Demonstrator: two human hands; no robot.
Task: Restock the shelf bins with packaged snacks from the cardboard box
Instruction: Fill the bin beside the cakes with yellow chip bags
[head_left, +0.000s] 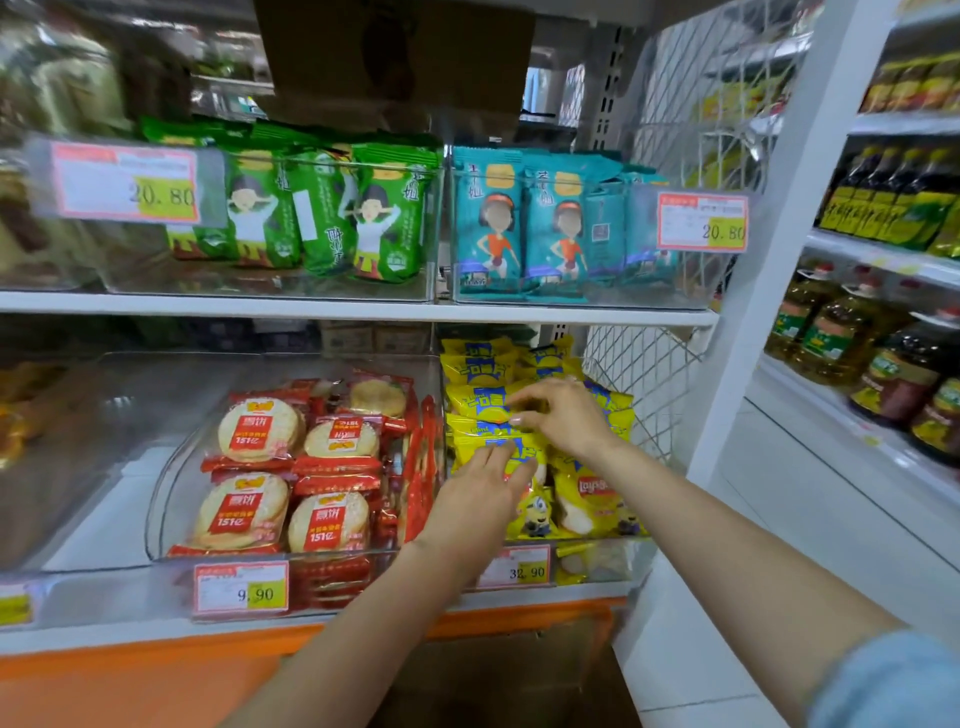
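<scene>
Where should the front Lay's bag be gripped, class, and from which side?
Pinch the Lay's bag by its puffed middle, coming from above: it lies face-up atop the pile, and the clear bin wall in front probably blocks a level approach.

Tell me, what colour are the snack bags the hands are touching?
Yellow with blue lettering: the small plastic snack bags, shown in the head view.

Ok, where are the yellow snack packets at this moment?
In the head view, the yellow snack packets fill the lower right-hand bin, beside the red rice-cracker packs and under the teal packets.
</scene>
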